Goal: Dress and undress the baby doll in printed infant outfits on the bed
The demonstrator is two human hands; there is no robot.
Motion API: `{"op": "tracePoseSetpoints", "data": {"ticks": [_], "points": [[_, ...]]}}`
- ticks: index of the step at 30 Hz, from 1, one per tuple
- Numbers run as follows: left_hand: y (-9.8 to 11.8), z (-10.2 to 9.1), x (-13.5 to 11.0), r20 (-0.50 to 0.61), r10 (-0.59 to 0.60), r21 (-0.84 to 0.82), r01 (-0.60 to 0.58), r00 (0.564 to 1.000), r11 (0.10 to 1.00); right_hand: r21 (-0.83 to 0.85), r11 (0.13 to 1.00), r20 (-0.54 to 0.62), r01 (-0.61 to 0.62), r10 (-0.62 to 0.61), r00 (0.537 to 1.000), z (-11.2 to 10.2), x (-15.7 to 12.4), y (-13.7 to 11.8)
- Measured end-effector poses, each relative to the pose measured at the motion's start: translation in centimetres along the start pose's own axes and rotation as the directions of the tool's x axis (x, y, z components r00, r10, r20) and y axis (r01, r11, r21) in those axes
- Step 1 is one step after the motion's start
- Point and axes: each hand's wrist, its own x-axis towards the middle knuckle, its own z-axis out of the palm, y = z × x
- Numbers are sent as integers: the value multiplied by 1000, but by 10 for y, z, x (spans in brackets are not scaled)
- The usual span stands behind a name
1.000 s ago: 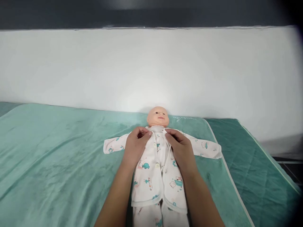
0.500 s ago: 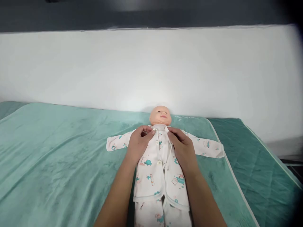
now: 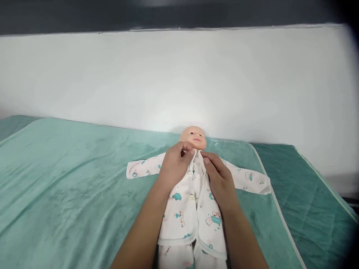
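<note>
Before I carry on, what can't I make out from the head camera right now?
Head view:
- Any button at the top of the jacket's front edge: covered by the fingers of the left hand.
- Any buttonhole opposite: covered by the right hand.
- The ends of the trousers: cut off by the bottom edge.
- The doll's arms: hidden inside the sleeves.
- Lettering on the blanket: too small and faint to read.

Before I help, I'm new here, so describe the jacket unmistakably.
On the light green blanket, by the white wall, lies a bald doll. Below its head, the white printed jacket spreads its sleeves wide. Unlike the matching trousers, it shows buttons along one front edge.
</note>
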Motion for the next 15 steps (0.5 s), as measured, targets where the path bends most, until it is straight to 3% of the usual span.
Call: {"op": "tracePoseSetpoints", "data": {"ticks": [8,15], "points": [[-8,11,-3,-27,16,49,-14,1000,999,-25,999,54,21,-20,998,1,0,5],[-11,7,-3,35,-33,-22,33,999,999,-124,989,49,-82,89,995,3,4,4]]}}
